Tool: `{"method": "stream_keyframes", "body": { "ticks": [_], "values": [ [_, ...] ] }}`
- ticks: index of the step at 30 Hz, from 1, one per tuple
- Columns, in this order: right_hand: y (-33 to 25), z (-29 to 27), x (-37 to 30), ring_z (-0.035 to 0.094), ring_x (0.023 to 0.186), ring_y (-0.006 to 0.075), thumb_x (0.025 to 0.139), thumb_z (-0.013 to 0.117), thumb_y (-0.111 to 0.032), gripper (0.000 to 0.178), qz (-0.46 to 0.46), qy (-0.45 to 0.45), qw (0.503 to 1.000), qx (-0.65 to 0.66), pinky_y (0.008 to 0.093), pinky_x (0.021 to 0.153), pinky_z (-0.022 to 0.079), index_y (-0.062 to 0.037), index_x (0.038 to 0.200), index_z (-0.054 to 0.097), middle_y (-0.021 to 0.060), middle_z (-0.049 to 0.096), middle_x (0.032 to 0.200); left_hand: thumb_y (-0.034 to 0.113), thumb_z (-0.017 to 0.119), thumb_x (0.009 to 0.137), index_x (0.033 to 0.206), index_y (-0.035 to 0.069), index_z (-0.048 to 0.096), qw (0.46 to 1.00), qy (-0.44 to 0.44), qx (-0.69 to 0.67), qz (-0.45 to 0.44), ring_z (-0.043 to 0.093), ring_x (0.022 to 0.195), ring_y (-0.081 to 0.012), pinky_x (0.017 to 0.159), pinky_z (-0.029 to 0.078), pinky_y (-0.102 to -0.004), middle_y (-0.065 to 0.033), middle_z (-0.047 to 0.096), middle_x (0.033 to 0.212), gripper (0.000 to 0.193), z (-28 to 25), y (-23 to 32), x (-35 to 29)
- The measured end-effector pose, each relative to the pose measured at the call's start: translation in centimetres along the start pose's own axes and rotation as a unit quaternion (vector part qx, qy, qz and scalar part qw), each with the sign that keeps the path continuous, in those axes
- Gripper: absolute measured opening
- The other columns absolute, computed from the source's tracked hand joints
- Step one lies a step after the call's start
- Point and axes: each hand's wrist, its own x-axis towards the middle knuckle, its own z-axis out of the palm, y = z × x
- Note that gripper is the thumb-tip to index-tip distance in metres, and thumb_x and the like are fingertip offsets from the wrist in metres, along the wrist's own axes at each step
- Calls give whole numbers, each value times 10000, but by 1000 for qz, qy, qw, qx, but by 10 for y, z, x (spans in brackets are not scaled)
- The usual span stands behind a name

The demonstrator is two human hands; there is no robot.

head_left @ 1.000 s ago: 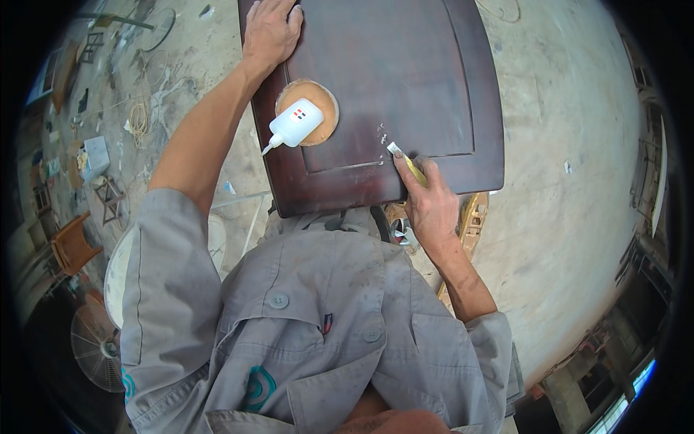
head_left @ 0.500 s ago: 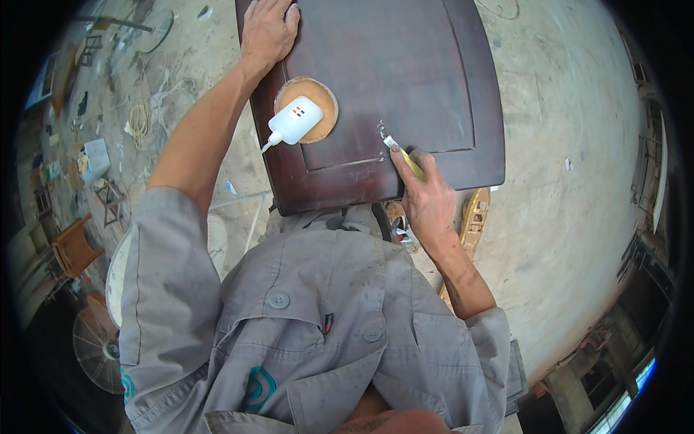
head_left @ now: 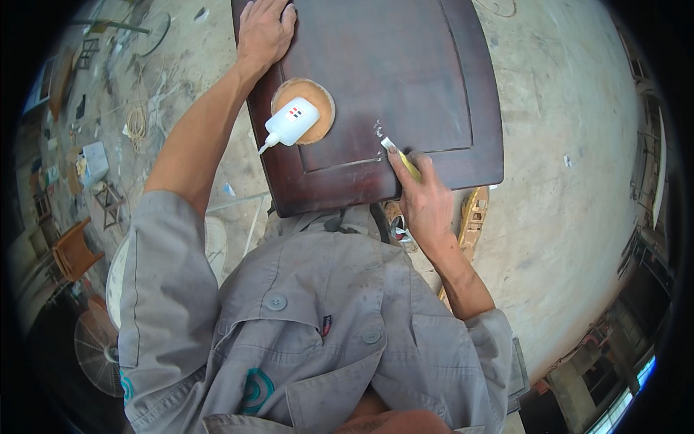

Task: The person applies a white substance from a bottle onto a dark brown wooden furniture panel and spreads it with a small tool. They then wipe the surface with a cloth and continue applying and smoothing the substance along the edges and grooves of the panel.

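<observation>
A dark reddish-brown wooden panel (head_left: pixel 405 65) with a recessed groove lies in front of my body. My left hand (head_left: pixel 264 32) rests on its far left edge, fingers stretched out and holding nothing. My right hand (head_left: pixel 426 192) grips a yellow-handled tool with a short flat blade (head_left: pixel 410 168). The blade tip meets the panel surface near the groove, beside small whitish crumbs or shavings (head_left: pixel 377 129). On the panel's left side sits a round tan dish (head_left: pixel 324 123). Across the dish lies a white squeeze bottle (head_left: pixel 295 121), its thin nozzle pointing toward the panel's left edge.
Below the panel is a stained concrete floor (head_left: pixel 564 217). To the left stand a brown wooden chair-like piece (head_left: pixel 76 249), a fan (head_left: pixel 97 347), a small stool frame (head_left: pixel 108 205) and a coil of cord (head_left: pixel 136 123). A yellowish slotted piece (head_left: pixel 473 217) lies beyond the panel's right corner.
The blade and right hand have shifted very slightly left and nearer. My left hand stays on the panel edge. Bottle and dish keep their places on the panel.
</observation>
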Motion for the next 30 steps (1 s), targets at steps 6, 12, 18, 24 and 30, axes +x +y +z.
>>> {"method": "stream_keyframes", "body": {
  "ticks": [6,12,18,24,30],
  "values": [
    [1,4,7,691,896,287,764,664,48,627,-6,18,1000,-2,423,671,590,-151,1358,654,79,597,1178,199,568,1019,1323,6,657,1000,4,4,-4,516,1398,-341,1212,330,-483,-189,622,1423,371,0,-2,0],
    [-4,6,24,694,888,287,766,658,55,623,1,28,1000,6,421,661,591,-158,1351,668,81,599,1138,193,572,1016,1318,7,659,1000,3,-3,0,524,1390,-341,1210,333,-482,-192,624,1420,366,0,2,-1],
    [9,-10,-6,696,879,289,748,668,51,657,-12,11,1000,18,408,664,597,-173,1365,673,95,600,1136,185,581,1007,1300,8,670,1000,11,5,-1,535,1376,-345,1203,340,-487,-186,638,1401,354,3,-3,-4],
    [15,-19,-20,696,914,273,747,686,27,668,-23,-32,999,-19,386,685,601,-180,1381,664,90,599,1168,186,585,1005,1295,12,674,1000,22,2,10,545,1365,-347,1191,356,-494,-187,644,1391,349,6,-1,-1],
    [13,-16,-11,693,916,258,779,683,-24,651,-51,-42,997,-35,377,700,600,-203,1404,645,85,601,1185,205,574,1013,1300,9,672,1000,16,4,13,544,1368,-347,1194,354,-493,-189,641,1395,361,1,-2,0]
  ]
}}
